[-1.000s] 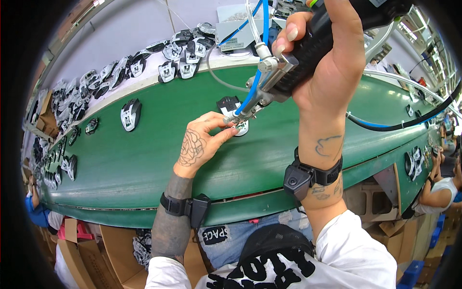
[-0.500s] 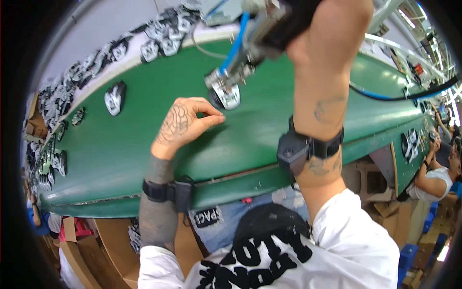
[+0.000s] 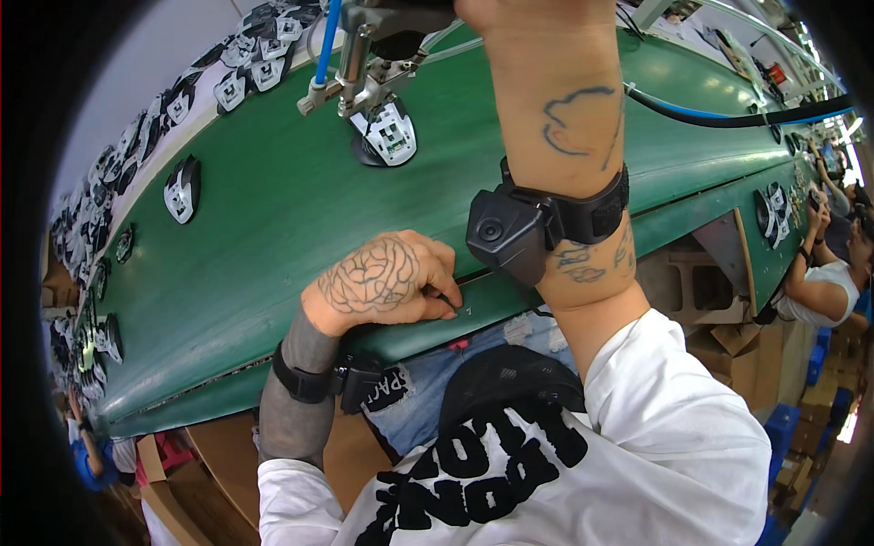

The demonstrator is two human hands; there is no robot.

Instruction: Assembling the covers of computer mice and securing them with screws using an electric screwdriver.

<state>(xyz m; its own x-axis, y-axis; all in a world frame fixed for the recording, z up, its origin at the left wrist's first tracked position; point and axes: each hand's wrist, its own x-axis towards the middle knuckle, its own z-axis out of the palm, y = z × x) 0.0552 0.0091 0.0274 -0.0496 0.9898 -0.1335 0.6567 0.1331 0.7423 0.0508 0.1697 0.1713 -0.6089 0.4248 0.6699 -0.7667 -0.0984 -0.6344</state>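
My left hand (image 3: pixel 382 280) rests at the near edge of the green conveyor belt (image 3: pixel 273 218), fingers curled down and thumb pressed to them. Whatever they hold, if anything, is hidden. A tiny light speck (image 3: pixel 469 311) lies beside the fingertips. My right hand (image 3: pixel 505 13) is cut off by the top edge, against the black body of a powered screwdriver (image 3: pixel 364 68) with a metal tip and blue tube. Just below that tip sits a mouse-shaped black and white housing (image 3: pixel 393 132), a bit of green circuit board showing.
Another such housing (image 3: pixel 182 189) lies farther left on the belt. Many more housings (image 3: pixel 250 68) are heaped along the far ledge. A black cable (image 3: pixel 728 118) crosses at the right. Cardboard boxes (image 3: pixel 214 464) stand below the belt's near edge. Another person (image 3: pixel 819 273) works at far right.
My left hand has drawn back toward the belt's near edge and curled its fingers. The screwdriver has shifted up and left in view, uncovering more of the housing.
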